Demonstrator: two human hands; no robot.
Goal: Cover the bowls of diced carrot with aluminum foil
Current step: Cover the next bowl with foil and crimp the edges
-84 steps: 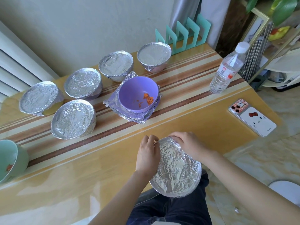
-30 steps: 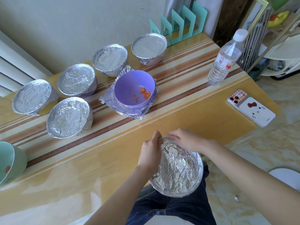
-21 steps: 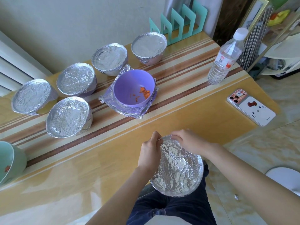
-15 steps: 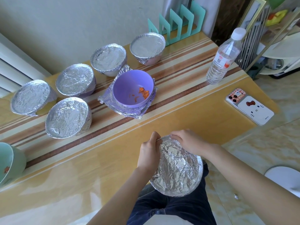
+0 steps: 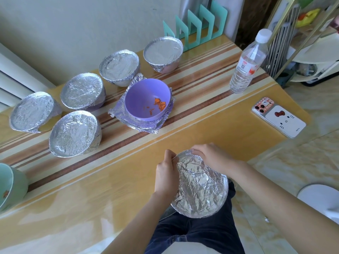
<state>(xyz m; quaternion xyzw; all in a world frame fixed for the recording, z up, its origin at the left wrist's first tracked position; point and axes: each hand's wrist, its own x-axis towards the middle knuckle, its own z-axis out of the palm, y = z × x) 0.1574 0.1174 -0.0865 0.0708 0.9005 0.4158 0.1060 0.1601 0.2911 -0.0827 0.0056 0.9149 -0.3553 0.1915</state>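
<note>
Five foil-covered bowls [image 5: 82, 93] on the striped far-left part of the table [image 5: 91, 189]: four in an arc running toward the teal rack [image 5: 196, 22] at the back, the fifth just in front of the arc. Beside the arc's right half, uncovered, a purple bowl [image 5: 146, 99] with a little diced carrot [image 5: 159, 105] in its bottom, seated on a crumpled stack of foil sheets [image 5: 117, 113]. At the left edge of view, partly cut off, a green bowl [image 5: 11, 186], uncovered, with an orange speck inside.

At the near table edge, over dark trousers [image 5: 192, 235], a foil-wrapped bowl [image 5: 200, 187], tilted with its covered mouth toward the camera; impossible to tell whether touching the table. Held by both hands at its far rim. Left hand [image 5: 166, 173]: fingers curled, thumb and fingertips pinching a raised fold of foil at the rim's left. Right hand [image 5: 211, 156]: fingers bent over the rim's far side, clamping the foil down against the bowl.

Far right, upright, a clear water bottle [image 5: 247, 65] with a white cap and a red-and-white label; print too small to read. Nearer, lying flat by the right edge, a phone [image 5: 278, 117], back up, in a white case drawn with a cat face, whiskers and a red bow, plaid round the camera lenses; tiny line of text at one corner, illegible.
</note>
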